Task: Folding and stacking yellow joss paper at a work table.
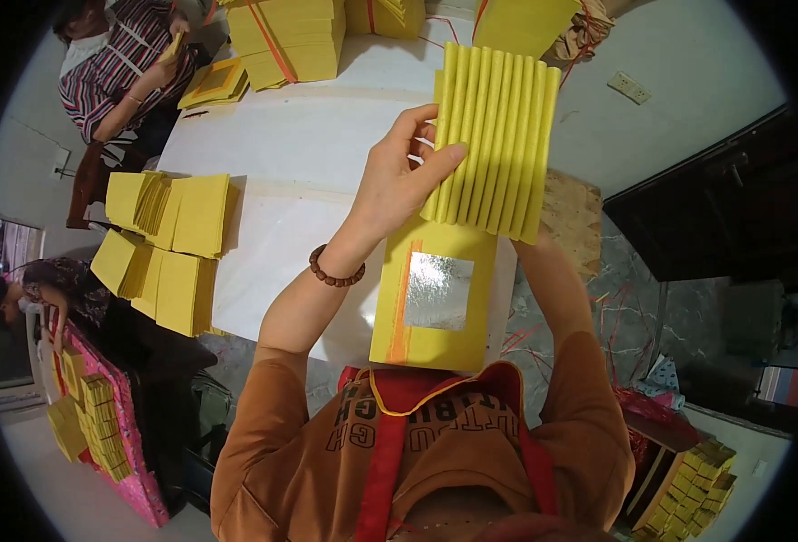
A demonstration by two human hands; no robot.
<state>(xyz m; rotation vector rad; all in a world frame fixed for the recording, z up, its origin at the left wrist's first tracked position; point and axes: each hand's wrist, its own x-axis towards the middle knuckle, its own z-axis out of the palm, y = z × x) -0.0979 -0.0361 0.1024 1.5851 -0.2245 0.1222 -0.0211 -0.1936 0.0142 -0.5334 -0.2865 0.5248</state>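
A row of slim yellow paper rolls (494,135), side by side like a ridged sheet, is held up over the near side of the white table. My left hand (408,163) grips its left edge, thumb across the front and fingers curled behind. My right hand (533,237) reaches up behind the lower right corner, where the rolls hide its fingers. Below the rolls lies a stack of yellow paper (390,312), its top sheet bearing an orange stripe and a shiny silver square (439,291).
Yellow paper bundles (175,217) lie at the table's left edge, and taller strapped stacks (286,41) stand at the back. A person (128,68) works at the far left. Another person (51,289) sits by a pink-covered table (141,452). Yellow bundles (693,488) fill the lower right.
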